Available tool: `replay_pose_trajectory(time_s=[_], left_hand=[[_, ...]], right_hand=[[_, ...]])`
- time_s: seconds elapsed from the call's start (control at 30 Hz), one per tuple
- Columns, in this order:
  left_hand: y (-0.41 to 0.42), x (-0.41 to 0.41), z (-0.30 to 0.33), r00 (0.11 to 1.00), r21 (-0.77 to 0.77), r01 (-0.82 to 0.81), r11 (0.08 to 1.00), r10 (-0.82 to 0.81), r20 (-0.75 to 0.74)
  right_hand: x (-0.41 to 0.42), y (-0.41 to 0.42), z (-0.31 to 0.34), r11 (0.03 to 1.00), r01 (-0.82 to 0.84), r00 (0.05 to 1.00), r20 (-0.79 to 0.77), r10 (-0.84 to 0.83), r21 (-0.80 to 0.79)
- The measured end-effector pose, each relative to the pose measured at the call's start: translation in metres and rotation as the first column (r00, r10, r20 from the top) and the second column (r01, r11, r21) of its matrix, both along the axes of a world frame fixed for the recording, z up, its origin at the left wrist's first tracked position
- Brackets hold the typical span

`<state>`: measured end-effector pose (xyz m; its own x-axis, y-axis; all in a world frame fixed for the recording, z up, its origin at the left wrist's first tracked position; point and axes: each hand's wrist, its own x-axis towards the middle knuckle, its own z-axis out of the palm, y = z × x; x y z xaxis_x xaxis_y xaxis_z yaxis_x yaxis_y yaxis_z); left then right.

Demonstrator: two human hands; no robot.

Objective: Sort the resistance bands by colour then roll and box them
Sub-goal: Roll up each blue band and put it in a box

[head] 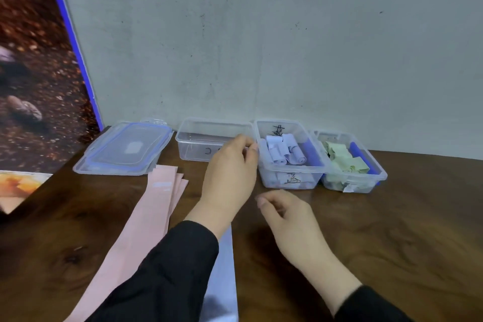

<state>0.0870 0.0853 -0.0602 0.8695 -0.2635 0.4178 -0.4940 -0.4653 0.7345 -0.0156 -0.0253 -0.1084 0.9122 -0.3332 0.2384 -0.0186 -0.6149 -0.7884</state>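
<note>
Far left, against the wall: printed brown poster with blue edge [39, 73]. On the dark wooden desk [392, 230], at the back left: stack of clear plastic lids with blue seals [125, 150], lying flat. Just in front of the lids: several flat pale pink resistance bands [154, 212], overlapped and unrolled, running toward the near edge and partly covered by a black sleeve [167, 269]. Beside them, under the same sleeve: one flat lilac resistance band [224, 282], also unrolled. At the back centre: clear plastic box marked with a dark letter [206, 142], open, nothing visible inside. Left hand [230, 172] raised in front of this box, fingers curled, fingertips bunched at the near-left rim of the next box; whether anything is pinched between them cannot be told. Right hand [290, 219] low over the desk, fingers loosely curled, released, holding nothing. Centre right: clear plastic box of rolled lilac bands [287, 157], open, with a darker blue piece along its right side and black handwriting on the front wall. Touching it on the right: clear plastic box of pale green bands [350, 165], open, contents loosely rolled or crumpled, a blue piece along its right side.
</note>
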Motion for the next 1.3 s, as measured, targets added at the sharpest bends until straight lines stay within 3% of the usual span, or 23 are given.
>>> replay_pose_trajectory(time_s=[0.23, 0.4, 0.47, 0.57, 0.77, 1.03, 1.2, 1.3], left_hand=[[0.080, -0.057, -0.034, 0.997, 0.424, -0.053, 0.904, 0.074, -0.033], [0.106, -0.092, -0.060, 1.000, 0.629, -0.018, 0.777, 0.016, 0.008], [0.105, -0.102, -0.065, 0.999, 0.618, 0.019, 0.786, -0.034, 0.012], [0.095, -0.111, -0.067, 0.992, 0.539, 0.129, 0.832, -0.108, -0.071], [0.072, -0.122, -0.075, 0.984, 0.555, 0.176, 0.813, -0.148, -0.096], [0.075, -0.132, -0.071, 0.990, 0.367, 0.142, 0.919, -0.135, -0.044], [0.094, -0.140, -0.077, 0.973, 0.385, 0.210, 0.899, -0.230, 0.006], [0.097, -0.147, -0.075, 0.954, 0.467, 0.262, 0.844, -0.298, 0.004]], right_hand=[[-0.050, 0.023, -0.016, 0.957, -0.262, 0.965, -0.056, 0.257, -0.121], [-0.083, 0.032, -0.016, 0.842, -0.516, 0.851, -0.205, 0.484, -0.156], [-0.090, 0.035, -0.020, 0.832, -0.506, 0.857, -0.245, 0.454, -0.228], [-0.091, 0.038, -0.026, 0.864, -0.354, 0.925, -0.274, 0.264, -0.359], [-0.089, 0.033, -0.031, 0.885, -0.247, 0.957, -0.244, 0.159, -0.394], [-0.079, 0.008, -0.029, 0.931, -0.257, 0.955, -0.218, 0.203, -0.259], [-0.109, 0.008, -0.026, 0.924, -0.318, 0.948, -0.079, 0.308, -0.212], [-0.133, -0.003, -0.020, 0.890, -0.396, 0.918, -0.086, 0.387, -0.224]])
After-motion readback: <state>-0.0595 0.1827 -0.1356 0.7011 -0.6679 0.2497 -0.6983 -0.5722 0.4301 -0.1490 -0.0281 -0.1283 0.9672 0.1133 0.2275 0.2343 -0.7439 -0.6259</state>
